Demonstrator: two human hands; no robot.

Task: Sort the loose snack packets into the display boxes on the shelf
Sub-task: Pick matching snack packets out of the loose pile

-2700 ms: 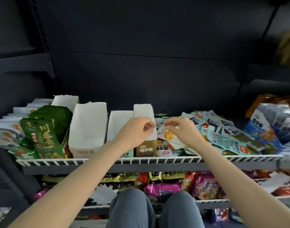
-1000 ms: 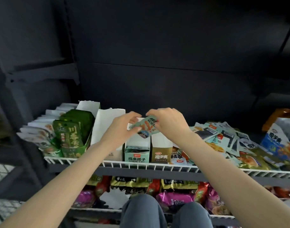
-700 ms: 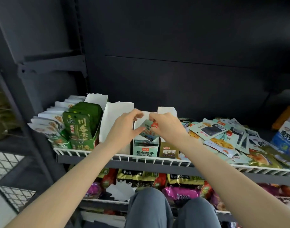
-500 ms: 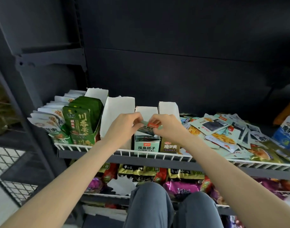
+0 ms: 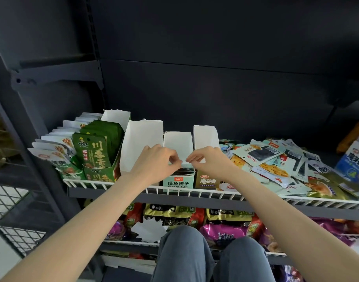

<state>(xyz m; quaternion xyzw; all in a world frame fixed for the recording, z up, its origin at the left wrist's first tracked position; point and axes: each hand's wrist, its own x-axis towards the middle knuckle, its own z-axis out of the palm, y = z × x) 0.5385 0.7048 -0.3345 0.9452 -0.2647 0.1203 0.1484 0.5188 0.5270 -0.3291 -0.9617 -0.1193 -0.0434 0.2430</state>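
My left hand (image 5: 156, 167) and my right hand (image 5: 208, 162) meet over the mint-green display box (image 5: 178, 183), thumbs and forefingers pinched at its open top. A snack packet (image 5: 183, 170) stands inside the box, and only its dark upper edge shows below my fingertips. To the right stands a brown display box (image 5: 207, 181). On the left are an empty white box (image 5: 141, 143) and a green box full of green packets (image 5: 97, 151). Loose snack packets (image 5: 276, 165) lie heaped on the shelf at the right.
A white wire rail (image 5: 215, 195) runs along the shelf's front edge. White packets (image 5: 52, 147) stand in a row at the far left, and a blue bag (image 5: 353, 163) at the far right. A lower shelf holds purple and yellow bags (image 5: 225, 233). My knees (image 5: 184, 253) are below.
Both hands carried a teal packet from the loose heap leftward to the mint-green box and lowered it in. The view shifted left and down.
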